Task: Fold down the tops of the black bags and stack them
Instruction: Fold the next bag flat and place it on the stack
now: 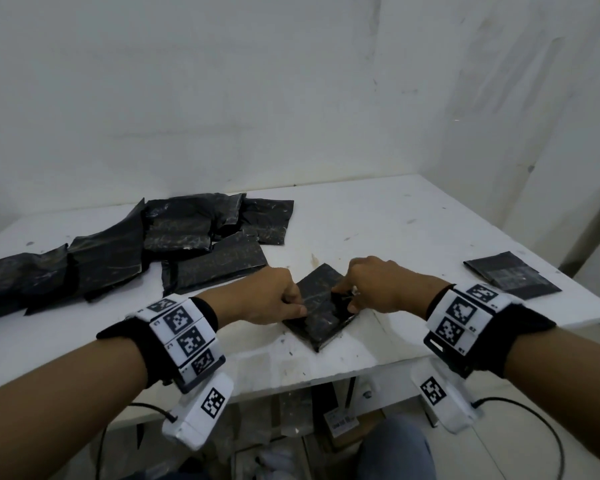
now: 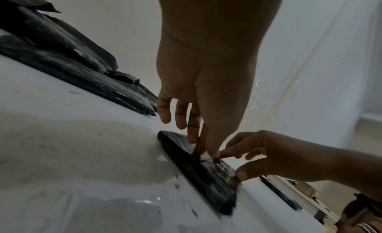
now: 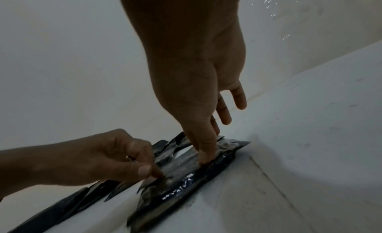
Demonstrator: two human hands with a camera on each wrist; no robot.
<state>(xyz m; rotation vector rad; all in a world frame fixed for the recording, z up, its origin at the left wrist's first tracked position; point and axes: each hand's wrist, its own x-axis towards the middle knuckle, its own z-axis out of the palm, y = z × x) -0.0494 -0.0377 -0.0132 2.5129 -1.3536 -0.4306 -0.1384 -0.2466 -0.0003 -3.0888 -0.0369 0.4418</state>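
Observation:
One black bag [image 1: 321, 322] lies on the white table [image 1: 395, 230] near its front edge, turned cornerwise to me. My left hand [image 1: 293, 308] pinches its left part with thumb and curled forefinger; the other fingers hang free. My right hand [image 1: 347, 301] pinches the crumpled, folded-over top at the bag's right side. In the left wrist view both thumbs bear down on the bag [image 2: 206, 179]. In the right wrist view the bag [image 3: 175, 187] shows a shiny creased top under my right thumb. A flat stack of folded bags [image 1: 511, 280] lies at the right.
A loose pile of several unfolded black bags [image 1: 118, 251] sprawls across the left and back of the table. White walls close the table's back and right side. Boxes and cables show on the floor under the front edge.

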